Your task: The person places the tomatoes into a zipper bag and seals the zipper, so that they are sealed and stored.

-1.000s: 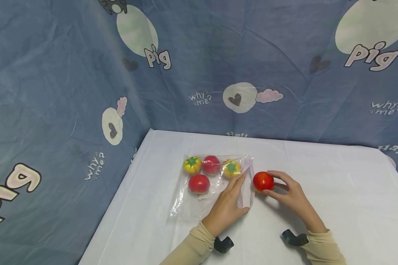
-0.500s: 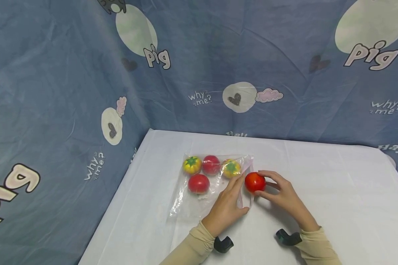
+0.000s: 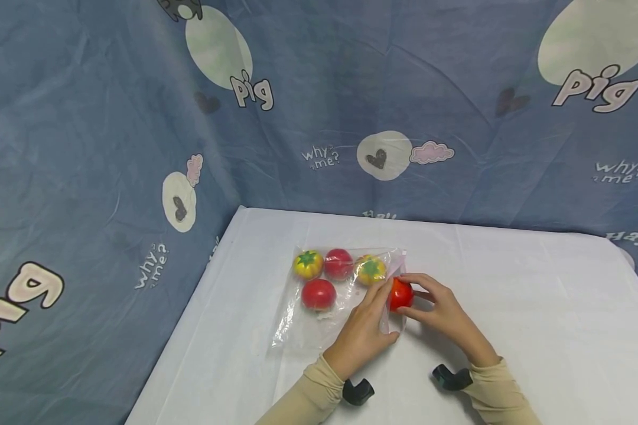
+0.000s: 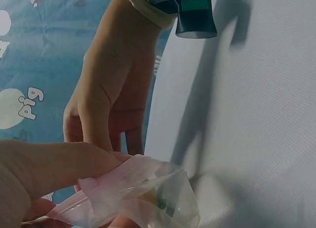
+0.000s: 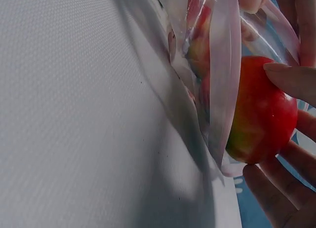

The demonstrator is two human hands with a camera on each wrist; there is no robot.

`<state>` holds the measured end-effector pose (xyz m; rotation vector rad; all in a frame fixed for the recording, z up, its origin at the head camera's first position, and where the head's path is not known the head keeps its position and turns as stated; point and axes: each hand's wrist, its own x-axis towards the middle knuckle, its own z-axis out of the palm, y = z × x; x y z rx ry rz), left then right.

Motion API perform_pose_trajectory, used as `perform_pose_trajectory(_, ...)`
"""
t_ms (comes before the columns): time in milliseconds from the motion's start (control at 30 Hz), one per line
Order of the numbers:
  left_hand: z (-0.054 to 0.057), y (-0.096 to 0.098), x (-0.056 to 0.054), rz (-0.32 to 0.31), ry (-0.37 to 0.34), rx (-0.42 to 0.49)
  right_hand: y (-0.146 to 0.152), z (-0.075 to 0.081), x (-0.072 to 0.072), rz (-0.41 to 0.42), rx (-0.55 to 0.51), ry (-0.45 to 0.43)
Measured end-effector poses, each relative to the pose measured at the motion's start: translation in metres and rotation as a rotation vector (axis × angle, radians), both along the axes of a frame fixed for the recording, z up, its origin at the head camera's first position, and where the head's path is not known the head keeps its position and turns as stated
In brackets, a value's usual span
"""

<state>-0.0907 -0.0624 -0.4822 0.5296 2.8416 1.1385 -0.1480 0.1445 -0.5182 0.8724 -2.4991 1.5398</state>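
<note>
A clear zip bag [image 3: 298, 330] lies on the white table, its mouth toward the right. Inside are red round fruits, one the front tomato [image 3: 319, 294] and one a red tomato [image 3: 339, 264] behind it, plus two yellow ones with green star-shaped tops [image 3: 308, 264]. My left hand [image 3: 358, 339] holds the bag's mouth up; the left wrist view shows the pinkish zip edge [image 4: 111, 183] at the thumb. Between thumb and fingers, my right hand [image 3: 446, 310] grips a glossy red tomato [image 5: 264, 112] with a yellow-green end, partly inside the bag's mouth and partly hidden by the film.
A blue printed cloth [image 3: 319, 106] hangs behind and to the left of the white table [image 3: 553, 307]. Dark camera mounts stick out at the left cuff [image 3: 358, 392] and the right cuff [image 3: 451, 378].
My right hand has moved left with the tomato, from beside the bag into its mouth. The left hand and the bagged fruits have stayed in place.
</note>
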Motion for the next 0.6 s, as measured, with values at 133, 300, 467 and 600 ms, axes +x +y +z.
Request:
perform_pose_trajectory(133, 0.0001, -0.0004, 0.0004, -0.002, 0.014, -0.006, -0.0034, -0.0004, 0.0006, 0.021, 0.011, -0.034)
perform_pose_trajectory(300, -0.0008, -0.0006, 0.0012, -0.005, 0.037, 0.003, -0.0089, -0.0048, 0.0006, 0.044, 0.045, -0.067)
perform_pose_trajectory(467, -0.0019, -0.0007, 0.0009, -0.012, 0.057, 0.025, -0.0092, -0.0069, -0.0008, 0.057, 0.038, -0.067)
perform_pose_trajectory(600, -0.0018, -0.0008, 0.0004, -0.015, 0.072, 0.014, -0.0041, -0.0067, -0.002, 0.055, 0.012, -0.072)
